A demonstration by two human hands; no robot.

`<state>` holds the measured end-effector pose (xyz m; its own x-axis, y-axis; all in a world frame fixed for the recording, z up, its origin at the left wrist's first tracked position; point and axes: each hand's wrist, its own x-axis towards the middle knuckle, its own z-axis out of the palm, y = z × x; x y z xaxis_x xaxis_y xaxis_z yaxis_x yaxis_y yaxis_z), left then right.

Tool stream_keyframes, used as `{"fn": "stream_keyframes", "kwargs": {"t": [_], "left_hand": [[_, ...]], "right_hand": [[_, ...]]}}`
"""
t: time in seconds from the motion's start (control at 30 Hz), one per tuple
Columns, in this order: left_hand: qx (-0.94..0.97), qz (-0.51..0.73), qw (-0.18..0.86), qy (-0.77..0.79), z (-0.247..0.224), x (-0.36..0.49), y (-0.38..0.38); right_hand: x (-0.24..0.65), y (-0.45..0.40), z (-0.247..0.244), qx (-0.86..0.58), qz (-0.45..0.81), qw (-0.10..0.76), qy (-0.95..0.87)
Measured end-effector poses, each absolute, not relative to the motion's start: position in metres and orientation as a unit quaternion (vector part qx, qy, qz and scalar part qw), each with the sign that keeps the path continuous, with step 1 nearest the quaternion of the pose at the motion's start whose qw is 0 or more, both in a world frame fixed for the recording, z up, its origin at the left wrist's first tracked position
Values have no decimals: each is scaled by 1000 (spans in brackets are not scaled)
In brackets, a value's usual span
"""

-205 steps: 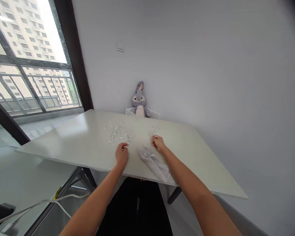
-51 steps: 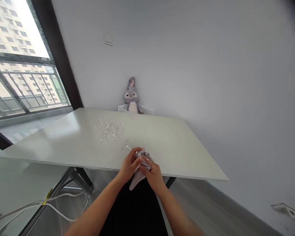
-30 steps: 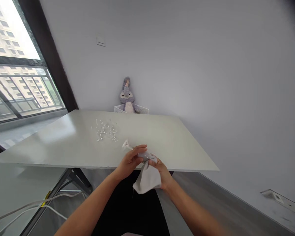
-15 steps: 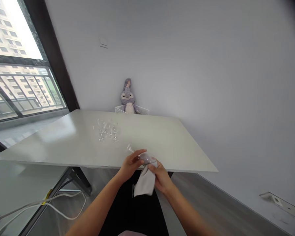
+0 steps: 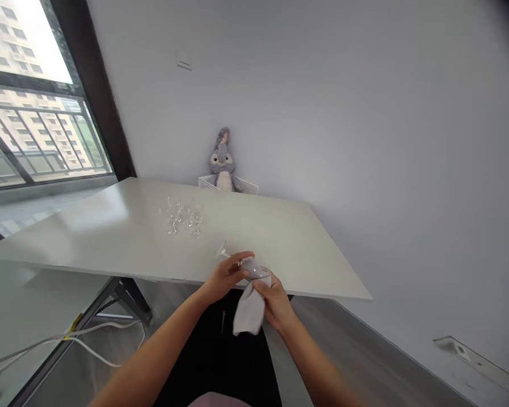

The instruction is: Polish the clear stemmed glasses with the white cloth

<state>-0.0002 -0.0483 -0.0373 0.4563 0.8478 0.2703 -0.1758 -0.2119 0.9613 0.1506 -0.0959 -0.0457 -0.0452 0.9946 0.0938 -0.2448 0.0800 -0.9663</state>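
A clear stemmed glass (image 5: 254, 268) lies tilted between my two hands at the table's front edge, its foot pointing to the upper left and its rim to the right. My left hand (image 5: 229, 277) is closed round the bowl near the stem. In my right hand (image 5: 275, 299) is a pale grey cloth (image 5: 249, 312), pressed to the glass at the rim and partly inside the bowl. The cloth's loose end hangs below the table edge. Several clear stemmed glasses (image 5: 196, 223) stand upright in a group on the table, left of my hands.
The white table (image 5: 280, 226) reaches back to the wall. Behind its far edge a grey plush toy (image 5: 224, 169) sits in a white basket (image 5: 249, 187). White cables (image 5: 97, 355) run over a lower surface at the left. A window is at the far left.
The view has shifted slightly. Both hands still hold the glass and cloth, and the cloth's hanging end has swung a little.
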Motion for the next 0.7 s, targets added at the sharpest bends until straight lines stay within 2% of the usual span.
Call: {"fn": "stream_keyframes", "kwargs": {"t": [0.1, 0.2, 0.33, 0.47, 0.57, 0.7], "left_hand": [[624, 442, 573, 294, -41, 5, -39], [650, 432, 542, 312, -43, 7, -31], [669, 411, 561, 264, -39, 3, -31], [647, 401, 616, 201, -32, 0, -39], [635, 418, 615, 208, -31, 0, -47], [626, 416, 625, 212, -33, 1, -61]], "right_hand": [[156, -94, -48, -438, 409, 516, -612], [164, -88, -50, -441, 345, 462, -688], [168, -84, -47, -445, 350, 497, -658], [167, -87, -41, -441, 424, 548, -570], [169, -95, -39, -426, 457, 540, -564], [174, -109, -36, -413, 434, 522, -607]]}}
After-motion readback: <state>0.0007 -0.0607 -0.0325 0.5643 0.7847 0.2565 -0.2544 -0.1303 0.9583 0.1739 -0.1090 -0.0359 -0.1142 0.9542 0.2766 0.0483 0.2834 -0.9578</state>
